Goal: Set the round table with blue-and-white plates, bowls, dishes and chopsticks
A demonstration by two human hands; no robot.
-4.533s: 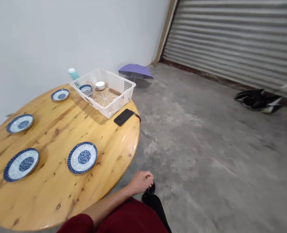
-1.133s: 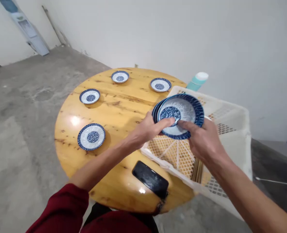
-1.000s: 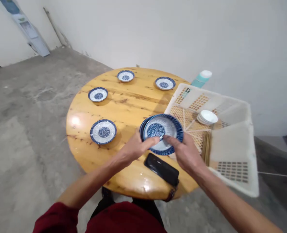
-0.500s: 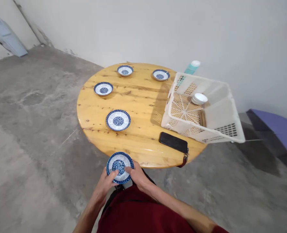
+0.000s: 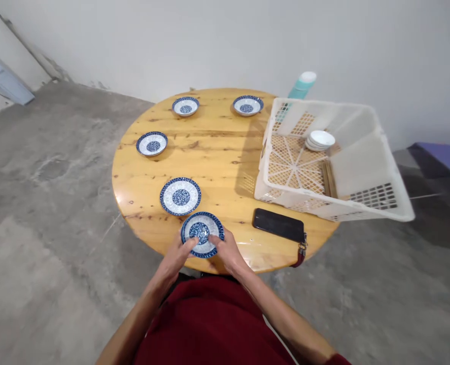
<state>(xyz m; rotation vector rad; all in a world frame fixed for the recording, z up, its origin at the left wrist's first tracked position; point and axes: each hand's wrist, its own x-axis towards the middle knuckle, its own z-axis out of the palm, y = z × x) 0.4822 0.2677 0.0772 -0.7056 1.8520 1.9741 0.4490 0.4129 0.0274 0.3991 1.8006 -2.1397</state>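
Both of my hands hold a small stack of blue-and-white patterned bowls (image 5: 202,234) over the near edge of the round wooden table (image 5: 225,162). My left hand (image 5: 175,257) grips the stack's left rim with the thumb on top. My right hand (image 5: 228,253) grips its right rim the same way. Several blue-and-white plates lie on the table: one (image 5: 180,195) just beyond the stack, one (image 5: 151,143) at the left, two at the far side (image 5: 185,106) (image 5: 247,105).
A white plastic basket (image 5: 361,175) sits on the table's right side, overhanging the edge, with small white dishes (image 5: 320,140) and chopsticks (image 5: 329,178) inside. A black phone (image 5: 278,224) lies near the front edge. A teal bottle (image 5: 302,84) stands behind the basket. Concrete floor all around.
The stack came out of the basket in both hands, dropped below the table edge, and now is over the table's near edge. The view shifted with it.
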